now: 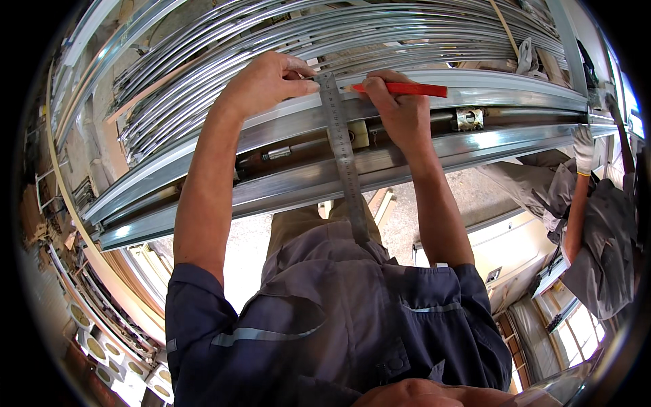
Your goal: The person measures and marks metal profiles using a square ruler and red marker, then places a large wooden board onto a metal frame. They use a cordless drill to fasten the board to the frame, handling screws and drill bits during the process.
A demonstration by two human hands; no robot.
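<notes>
A long steel ruler (341, 146) lies across the metal rails, from the far rail back toward my waist. At its far end my left hand (263, 87) is closed, thumb and fingertip pinched at the ruler's left edge. My right hand (401, 112) grips a red pencil (424, 89), its point directed left, close to the ruler's right edge above the far rail (468, 95). The near rail (285, 182) runs parallel, and a rod (434, 118) with metal fittings lies in the gap between the two.
Beyond the rails lie many thin metal bars (224, 51). On the right, another person (603, 230) stands at the rails' end, one white-gloved hand (583, 150) near them. A cream-coloured panel (512, 247) is below. Long strips and timber (112, 278) line the left side.
</notes>
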